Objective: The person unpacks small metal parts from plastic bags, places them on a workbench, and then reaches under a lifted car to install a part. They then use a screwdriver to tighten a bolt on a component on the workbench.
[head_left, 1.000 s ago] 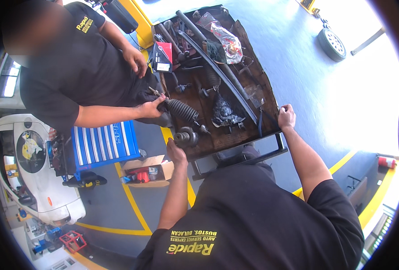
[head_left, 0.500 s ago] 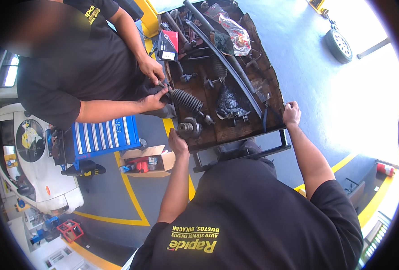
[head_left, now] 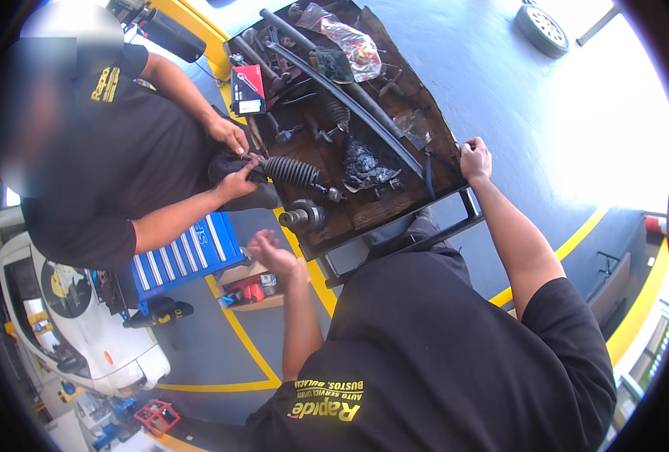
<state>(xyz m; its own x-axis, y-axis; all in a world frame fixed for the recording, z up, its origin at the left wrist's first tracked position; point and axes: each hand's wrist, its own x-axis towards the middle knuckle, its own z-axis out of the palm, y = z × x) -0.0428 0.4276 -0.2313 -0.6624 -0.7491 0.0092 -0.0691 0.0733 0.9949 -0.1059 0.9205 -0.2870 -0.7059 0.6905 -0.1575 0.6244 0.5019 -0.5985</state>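
Note:
My left hand (head_left: 275,256) is raised off the near left edge of a dark wooden-topped work table (head_left: 368,215), fingers apart and holding nothing. Closest to it is a round, stepped metal part (head_left: 303,217), apart from the hand, lying at that edge. On the right, my right hand (head_left: 476,160) is closed around the table's corner edge. Across to the left, a co-worker's two hands (head_left: 232,154) hold the end of a rod fitted with a black ribbed rubber boot (head_left: 292,172). Beside the boot lies a crumpled black plastic bag (head_left: 367,166).
Long metal bars (head_left: 345,98), a red-and-black box (head_left: 248,89) and a clear plastic wrapper (head_left: 353,45) lie on the table. A blue tool cabinet (head_left: 187,256) and a cardboard box (head_left: 263,303) stand left. A wheel (head_left: 541,32) lies far right, a white car (head_left: 85,324) left.
My left hand has left the table edge beside the round metal part and moved outward with its fingers spreading. My right hand stays on the corner. The whole view has shifted slightly.

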